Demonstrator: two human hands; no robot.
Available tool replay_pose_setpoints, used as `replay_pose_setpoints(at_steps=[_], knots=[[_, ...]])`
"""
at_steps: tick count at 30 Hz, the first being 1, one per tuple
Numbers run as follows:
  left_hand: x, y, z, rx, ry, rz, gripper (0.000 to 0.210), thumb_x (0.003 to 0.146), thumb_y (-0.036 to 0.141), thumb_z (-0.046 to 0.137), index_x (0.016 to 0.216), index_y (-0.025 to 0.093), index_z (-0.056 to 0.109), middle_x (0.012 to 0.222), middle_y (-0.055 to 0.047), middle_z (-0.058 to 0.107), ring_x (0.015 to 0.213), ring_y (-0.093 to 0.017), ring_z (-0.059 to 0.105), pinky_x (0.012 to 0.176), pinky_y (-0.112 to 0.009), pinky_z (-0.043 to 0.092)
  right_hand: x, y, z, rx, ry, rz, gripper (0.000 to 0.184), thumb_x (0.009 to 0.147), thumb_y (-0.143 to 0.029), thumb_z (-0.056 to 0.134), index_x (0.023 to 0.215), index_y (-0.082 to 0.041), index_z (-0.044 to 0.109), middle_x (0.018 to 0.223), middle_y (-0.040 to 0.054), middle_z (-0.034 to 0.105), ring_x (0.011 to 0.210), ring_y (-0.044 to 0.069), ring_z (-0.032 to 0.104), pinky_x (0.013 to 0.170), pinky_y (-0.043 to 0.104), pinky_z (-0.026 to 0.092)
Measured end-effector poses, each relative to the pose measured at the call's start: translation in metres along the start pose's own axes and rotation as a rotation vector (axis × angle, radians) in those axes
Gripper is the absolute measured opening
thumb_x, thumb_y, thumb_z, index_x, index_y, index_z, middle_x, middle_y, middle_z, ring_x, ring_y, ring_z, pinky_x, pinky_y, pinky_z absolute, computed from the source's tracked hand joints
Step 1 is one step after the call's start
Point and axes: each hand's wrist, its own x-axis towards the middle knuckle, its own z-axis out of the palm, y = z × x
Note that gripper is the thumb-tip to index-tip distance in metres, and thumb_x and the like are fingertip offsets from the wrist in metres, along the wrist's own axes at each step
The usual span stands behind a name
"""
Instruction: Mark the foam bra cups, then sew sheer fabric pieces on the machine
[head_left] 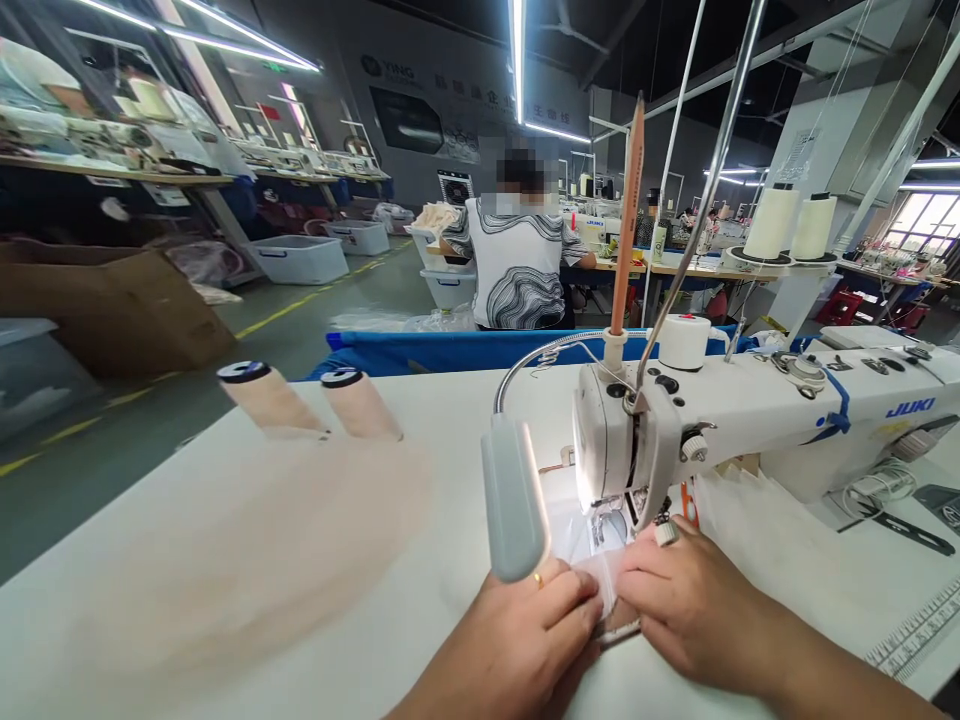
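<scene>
A white JUKI sewing machine [735,390] stands on the white table [450,470]. Both hands are at the front of its needle area. Thumb and fingers of my left hand [521,620] close on the near edge of a thin, sheer pale fabric [606,568]. From the other side, my right hand [694,600] grips the same fabric with bent fingers, just below the presser foot [606,530]. The fabric runs up to the foot, and the fingers partly cover it. A grey lamp head [514,500] hangs over the left fingertips.
Sheer peach fabric [262,560] spreads across the table's left part, near two thread cones [360,405]. More pale fabric [765,530] lies right of the needle, with a clear ruler [919,625] nearer the edge. Beyond the table, a person [521,260] sits facing away.
</scene>
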Motion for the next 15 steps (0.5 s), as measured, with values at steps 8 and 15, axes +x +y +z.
replay_pose_setpoints(at_steps=[8,15], knots=[[0.006,0.004,-0.010,0.035,-0.010,0.003,0.035,0.101,0.009,0.042,0.105,0.026,0.072,0.088,-0.006,0.074,0.076,-0.024,0.066,0.078,-0.042,0.049,0.004,0.002,0.000,0.041,0.026,0.060,0.027,0.089,-0.003,0.053,0.102,-0.023,0.067,0.103,0.0060,0.074,0.094,0.025,0.060,0.085,0.037,0.049],[0.019,0.005,-0.024,0.012,-0.011,-0.012,0.036,0.100,0.006,0.043,0.102,0.025,0.073,0.085,-0.005,0.075,0.073,-0.022,0.068,0.076,-0.040,0.053,0.008,0.002,0.002,-0.025,0.058,0.102,0.029,0.087,-0.005,0.057,0.107,-0.022,0.069,0.111,0.0066,0.077,0.092,0.026,0.060,0.083,0.039,0.050]])
